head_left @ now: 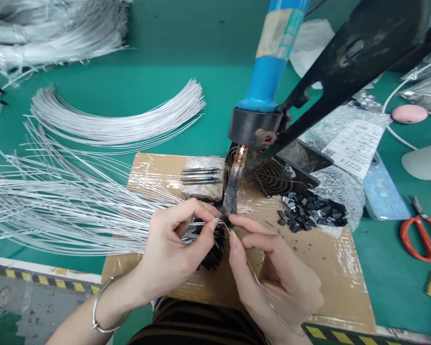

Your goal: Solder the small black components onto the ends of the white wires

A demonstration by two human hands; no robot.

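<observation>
My left hand [181, 244] is closed in a pinch just below the tip [232, 194] of a clamped soldering iron [260, 86]. The small piece between its fingertips is mostly hidden. Thumb and fingers of my right hand [276, 270] hold a thin strand of solder wire [252, 270], whose upper end reaches toward the iron's tip and my left fingertips. Loose white wires [75, 206] run from the left to behind my left hand. Below the fingertips lies a dark cluster of pieces [211, 258], partly covered by my left hand.
A black metal stand arm [345, 72] slants over the right side. On the cardboard [330, 282] lie small black chips [312, 211] and a block with several metal pins [201, 176]. Red-handled scissors [418, 235] lie right, a curved white wire bundle [122, 122] behind left.
</observation>
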